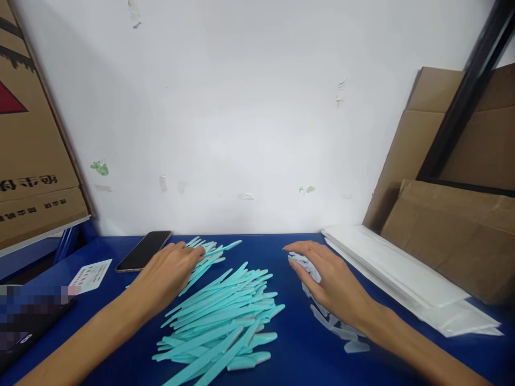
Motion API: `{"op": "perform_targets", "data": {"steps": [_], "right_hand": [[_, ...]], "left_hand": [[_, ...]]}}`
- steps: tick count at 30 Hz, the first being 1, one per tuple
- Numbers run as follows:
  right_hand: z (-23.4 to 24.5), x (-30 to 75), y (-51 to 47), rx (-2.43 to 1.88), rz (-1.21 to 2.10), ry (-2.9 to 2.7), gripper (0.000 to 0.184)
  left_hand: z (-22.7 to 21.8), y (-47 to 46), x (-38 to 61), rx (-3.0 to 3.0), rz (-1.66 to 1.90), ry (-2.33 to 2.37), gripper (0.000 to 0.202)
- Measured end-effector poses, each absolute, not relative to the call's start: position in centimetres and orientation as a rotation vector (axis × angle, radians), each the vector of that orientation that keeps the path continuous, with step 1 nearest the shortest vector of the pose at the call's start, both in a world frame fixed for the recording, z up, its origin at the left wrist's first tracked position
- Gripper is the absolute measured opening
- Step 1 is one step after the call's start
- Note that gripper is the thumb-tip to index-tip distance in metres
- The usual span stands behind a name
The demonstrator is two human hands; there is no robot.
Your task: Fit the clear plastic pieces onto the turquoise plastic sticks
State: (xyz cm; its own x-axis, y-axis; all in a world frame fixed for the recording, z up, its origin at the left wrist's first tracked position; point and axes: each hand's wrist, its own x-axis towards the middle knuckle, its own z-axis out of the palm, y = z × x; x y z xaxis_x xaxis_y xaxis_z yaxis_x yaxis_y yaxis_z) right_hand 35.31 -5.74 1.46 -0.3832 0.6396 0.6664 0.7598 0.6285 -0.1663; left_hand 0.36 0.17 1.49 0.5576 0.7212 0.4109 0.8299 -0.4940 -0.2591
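Note:
My left hand (pixel 175 262) is closed, its fingertips pinching a turquoise eyebrow razor (pixel 227 248) that points to the right. Beneath and behind that hand lies a smaller group of the same razors (pixel 197 274). A bigger heap of turquoise razors (pixel 225 311) spreads over the table in front of me, handles mostly toward the lower left. My right hand (pixel 330 273) hovers at a scatter of translucent plastic blade covers (pixel 308 268), thumb and fingers curved and apart. More loose covers (pixel 333 324) trail below the palm. Part of the scatter is hidden by the hand.
The blue table (pixel 289 348) meets a white wall (pixel 249 134). At left are a phone (pixel 145 252), a printed card (pixel 90 276) and a dark, partly blurred device (pixel 32 332). White flat sheets (pixel 402 273) lie at right, beside cardboard (pixel 450 230). A large carton (pixel 36 145) stands left.

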Motion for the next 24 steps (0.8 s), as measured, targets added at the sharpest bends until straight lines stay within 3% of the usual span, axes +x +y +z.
{"op": "perform_targets", "data": {"steps": [7, 17, 24], "right_hand": [[-0.1, 36.8, -3.9, -1.255, -0.272, -2.315, 0.024], [-1.1, 37.7, -2.8, -1.265, -0.330, -2.442, 0.019], [-1.0, 37.5, -3.1, -1.310, -0.358, -2.395, 0.027]], "left_hand": [[1.2, 1.0, -0.8, -2.338, -0.137, -1.410, 0.028], [0.6, -1.2, 2.1, -2.759, -0.488, -1.194, 0.038], [-0.1, -1.2, 2.0, -2.818, -0.527, -1.314, 0.027]]}}
